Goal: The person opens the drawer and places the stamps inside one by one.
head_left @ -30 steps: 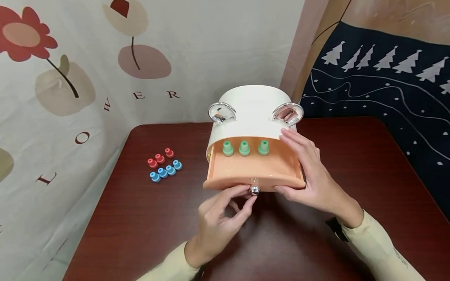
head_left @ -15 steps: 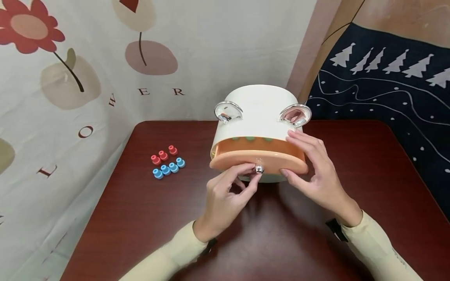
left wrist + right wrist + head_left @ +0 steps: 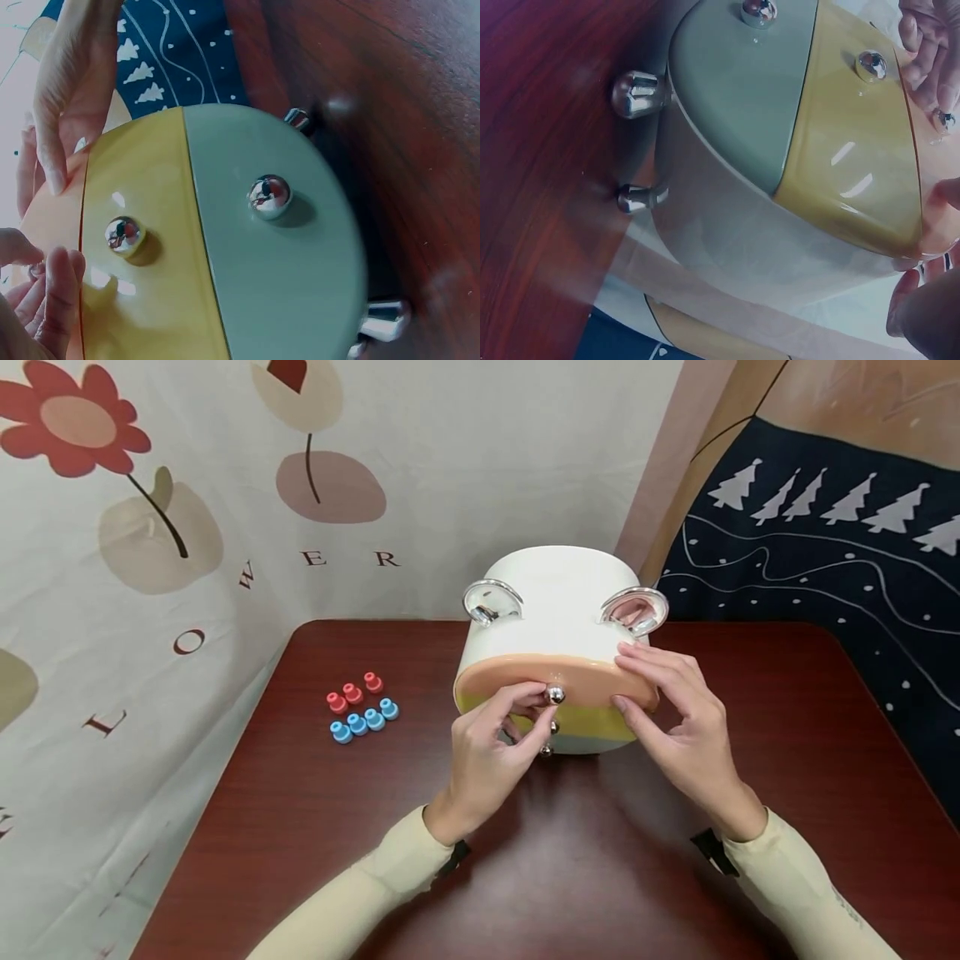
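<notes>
One hard push, I judge, could slide the cabinet (image 3: 558, 610) back: left hand (image 3: 487, 743) pinching its top knob (image 3: 555, 694), right hand (image 3: 692, 735) spread across its edge.

The left hand (image 3: 491, 743), just below centre, was pinching; the right hand (image 3: 682, 718), right of centre, lay spread (both sleeves (image 3: 375, 885) cream).
</notes>
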### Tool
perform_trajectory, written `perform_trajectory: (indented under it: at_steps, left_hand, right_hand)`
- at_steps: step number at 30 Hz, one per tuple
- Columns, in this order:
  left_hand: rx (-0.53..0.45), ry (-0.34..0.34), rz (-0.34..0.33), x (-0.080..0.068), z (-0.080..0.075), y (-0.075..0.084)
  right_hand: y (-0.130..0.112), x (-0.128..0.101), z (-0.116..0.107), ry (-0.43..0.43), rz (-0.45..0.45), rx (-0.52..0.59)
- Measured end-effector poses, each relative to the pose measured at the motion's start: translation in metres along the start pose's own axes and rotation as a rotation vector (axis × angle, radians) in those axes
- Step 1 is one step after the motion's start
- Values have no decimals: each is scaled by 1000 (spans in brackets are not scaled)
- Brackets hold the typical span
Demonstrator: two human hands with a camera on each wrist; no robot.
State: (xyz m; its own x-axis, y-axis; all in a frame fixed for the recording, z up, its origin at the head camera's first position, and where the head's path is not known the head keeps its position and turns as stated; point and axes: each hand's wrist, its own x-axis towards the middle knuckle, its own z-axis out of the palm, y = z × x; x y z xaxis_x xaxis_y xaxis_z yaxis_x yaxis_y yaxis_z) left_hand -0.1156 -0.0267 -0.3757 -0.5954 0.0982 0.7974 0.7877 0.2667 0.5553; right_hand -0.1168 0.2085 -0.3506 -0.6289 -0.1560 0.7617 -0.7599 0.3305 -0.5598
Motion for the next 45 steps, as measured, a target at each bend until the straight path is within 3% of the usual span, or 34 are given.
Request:
perform_trajectory:
  at_steps: [7,14,25,34,38,45]
  left_hand:
    - [58,-5,-20,-9,2,-8]
    - [124,-34,-58,-22,4,-15]
    - [114,-48,-127,-32,11,-15]
    - [104,6,-181,-38,26,-15]
    - [174,15,-174,-39,29,-14]
    - [253,57,-82,-42,29,-17]
  right_hand:
    - [-8,2,3,37,-11,22]
    - [3,-3,7,52,-39,14]
    - [14,-5,7,70,-71,3]
    - [29,-9,5,36,-103,-46]
    - [35,-13,7,-10,-104,-62]
    - [37,-15,7,-75,-109,-91]
